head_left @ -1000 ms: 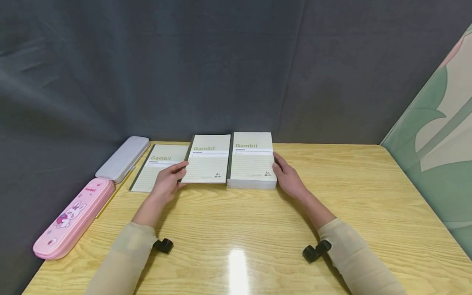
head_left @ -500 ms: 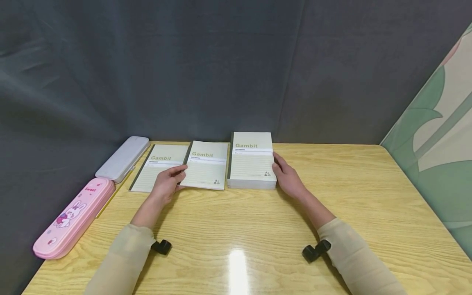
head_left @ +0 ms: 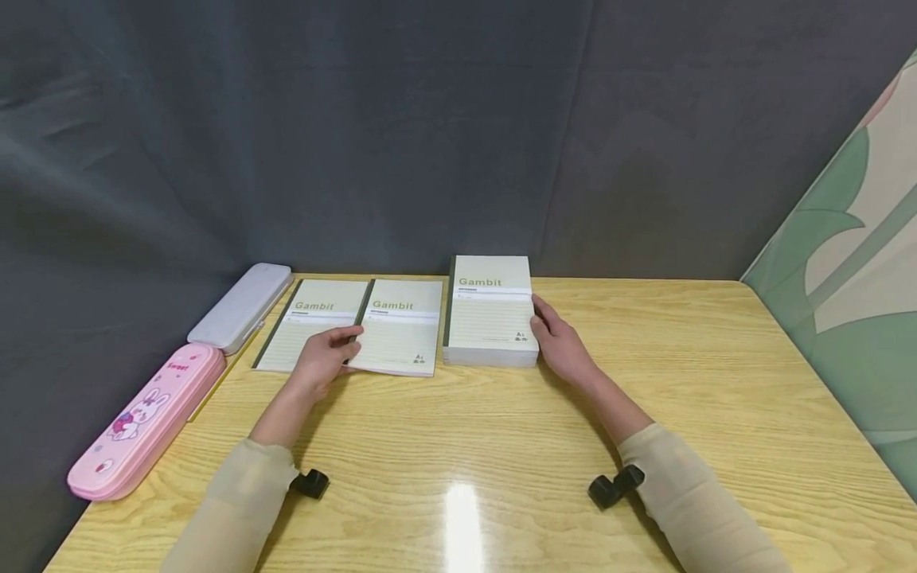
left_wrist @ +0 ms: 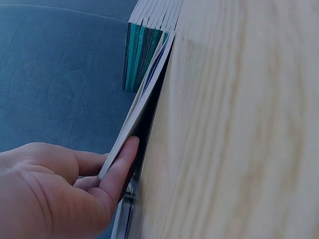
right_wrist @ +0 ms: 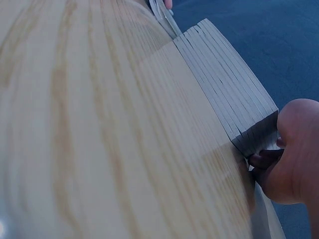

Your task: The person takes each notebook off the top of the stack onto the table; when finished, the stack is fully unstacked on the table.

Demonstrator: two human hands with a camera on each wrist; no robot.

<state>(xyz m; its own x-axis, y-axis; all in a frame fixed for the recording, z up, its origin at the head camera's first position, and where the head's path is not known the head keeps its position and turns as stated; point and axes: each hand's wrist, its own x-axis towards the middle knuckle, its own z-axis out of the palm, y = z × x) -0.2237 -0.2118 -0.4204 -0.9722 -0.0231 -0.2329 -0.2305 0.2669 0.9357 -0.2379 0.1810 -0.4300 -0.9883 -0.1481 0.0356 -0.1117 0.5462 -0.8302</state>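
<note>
My left hand [head_left: 320,360] pinches the spine side of a cream Gambit notebook [head_left: 398,334] between thumb and fingers. In the left wrist view that notebook [left_wrist: 142,97] tilts, its held edge raised off the table and its far edge low near the stack. A thick stack of the same notebooks [head_left: 490,318] stands just to the right, and my right hand [head_left: 563,344] rests against its right side. From the right wrist, the page edges of the stack [right_wrist: 227,82] show, with curled fingers at its side. Another notebook [head_left: 308,322] lies flat at the left, partly behind my left hand.
A pink pencil case [head_left: 146,422] with a rabbit print and a pale grey case [head_left: 241,308] lie along the table's left edge. A thin yellow pencil [head_left: 225,376] lies beside them. A dark curtain [head_left: 430,135] hangs behind the wooden table [head_left: 458,438].
My left hand has brought its notebook down and slightly left, away from the stack and closer to the table, beside the flat notebook. My right hand has stayed at the stack's side.
</note>
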